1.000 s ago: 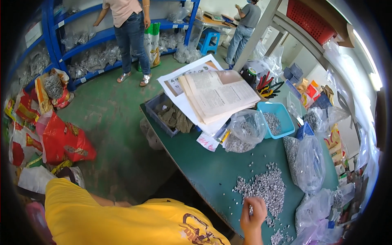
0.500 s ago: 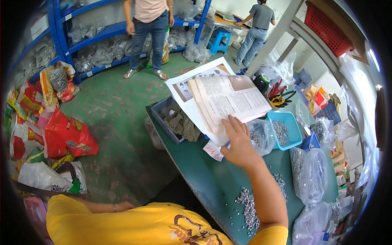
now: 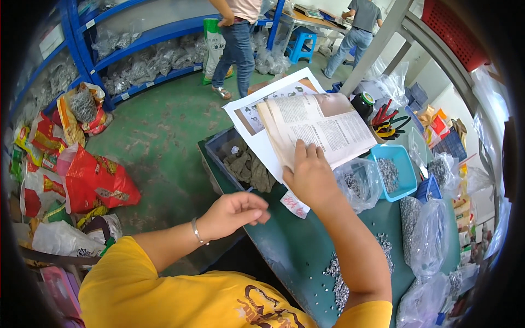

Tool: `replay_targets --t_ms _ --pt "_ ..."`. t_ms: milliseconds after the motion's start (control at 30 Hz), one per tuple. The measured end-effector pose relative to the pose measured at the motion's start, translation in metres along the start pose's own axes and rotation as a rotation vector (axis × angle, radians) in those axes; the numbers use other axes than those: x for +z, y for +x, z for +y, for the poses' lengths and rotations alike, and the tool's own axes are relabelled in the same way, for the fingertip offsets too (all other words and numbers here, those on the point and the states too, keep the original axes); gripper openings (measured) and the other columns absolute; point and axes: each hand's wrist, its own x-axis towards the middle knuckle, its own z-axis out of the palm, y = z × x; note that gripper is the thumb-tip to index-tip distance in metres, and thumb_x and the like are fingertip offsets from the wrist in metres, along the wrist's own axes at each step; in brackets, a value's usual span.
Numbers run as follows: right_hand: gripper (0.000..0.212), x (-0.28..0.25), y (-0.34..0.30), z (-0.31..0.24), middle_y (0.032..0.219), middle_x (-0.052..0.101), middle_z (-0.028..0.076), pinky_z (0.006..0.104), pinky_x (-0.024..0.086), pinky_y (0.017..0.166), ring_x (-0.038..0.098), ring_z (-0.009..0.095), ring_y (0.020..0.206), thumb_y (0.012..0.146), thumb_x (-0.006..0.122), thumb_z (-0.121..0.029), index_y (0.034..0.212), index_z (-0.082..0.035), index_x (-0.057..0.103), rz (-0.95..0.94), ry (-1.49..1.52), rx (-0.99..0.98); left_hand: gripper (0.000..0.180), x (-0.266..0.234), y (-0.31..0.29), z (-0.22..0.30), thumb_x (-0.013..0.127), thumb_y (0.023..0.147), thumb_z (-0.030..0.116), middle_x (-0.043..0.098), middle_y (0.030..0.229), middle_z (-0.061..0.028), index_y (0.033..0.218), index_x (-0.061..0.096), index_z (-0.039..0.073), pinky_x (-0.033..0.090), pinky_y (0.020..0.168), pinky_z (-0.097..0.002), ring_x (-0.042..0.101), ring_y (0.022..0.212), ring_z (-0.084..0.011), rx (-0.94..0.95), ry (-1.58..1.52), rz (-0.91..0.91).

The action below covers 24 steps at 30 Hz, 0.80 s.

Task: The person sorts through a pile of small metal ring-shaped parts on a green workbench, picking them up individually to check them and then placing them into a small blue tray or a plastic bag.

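My right hand point(image 3: 313, 177) rests on the lower edge of an open printed booklet point(image 3: 317, 128), its fingers stretched over the page and the thumb apart. Under the booklet lies a large white sheet point(image 3: 244, 117) with pictures on it. My left hand point(image 3: 234, 214), a bracelet at its wrist, hovers by the table's left edge, fingers loosely bent and nothing visible in them. A small paper slip with red writing point(image 3: 295, 204) lies just below my right hand. Next to the booklet is a clear plastic bag of small metal parts point(image 3: 356, 186).
A grey bin with cloth point(image 3: 219, 147) stands at the table's corner. To the right are a light-blue tray of metal parts point(image 3: 402, 172), pliers point(image 3: 387, 123), a dark jar point(image 3: 362, 104) and filled bags point(image 3: 429, 235). Loose metal parts point(image 3: 342, 287) lie nearer me. Two people stand beyond.
My left hand has risen from beside my body toward the table edge. My right hand stays on the booklet, slightly lower on it. The person in pink has moved right and turned.
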Motion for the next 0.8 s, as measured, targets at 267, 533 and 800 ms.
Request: replay_targets --t_ms 267,533,800 --pt "0.028 -0.052 0.006 0.020 0.086 0.061 0.021 0.0370 0.051 0.064 0.061 0.033 0.069 0.073 0.049 0.002 0.101 0.007 0.051 0.205 0.134 -0.078 0.046 0.016 0.032 0.012 0.048 0.088 0.010 0.046 0.123 -0.0177 0.128 0.031 -0.003 0.039 0.095 -0.0331 0.046 0.114 -0.0250 -0.080 -0.517 0.085" --pt "0.052 -0.049 -0.035 -0.001 0.115 0.050 0.024 0.0470 0.047 0.079 0.054 0.043 0.097 0.069 0.065 -0.021 0.115 -0.001 0.049 0.039 -0.016 -0.385 0.043 0.023 0.045 0.028 0.048 0.085 0.007 0.052 0.116 -0.0114 0.126 0.036 0.003 0.038 0.093 -0.0333 0.050 0.108 -0.0211 0.056 -0.523 0.170" --pt "0.023 -0.067 -0.004 0.029 0.068 0.060 0.019 0.0388 0.049 0.054 0.061 0.032 0.062 0.075 0.057 -0.007 0.097 -0.002 0.058 0.355 0.245 -0.067 0.038 0.012 0.062 0.051 0.055 0.078 -0.002 0.053 0.111 -0.0087 0.115 0.046 0.001 0.039 0.090 -0.0302 0.050 0.103 -0.0174 0.475 0.005 0.213"
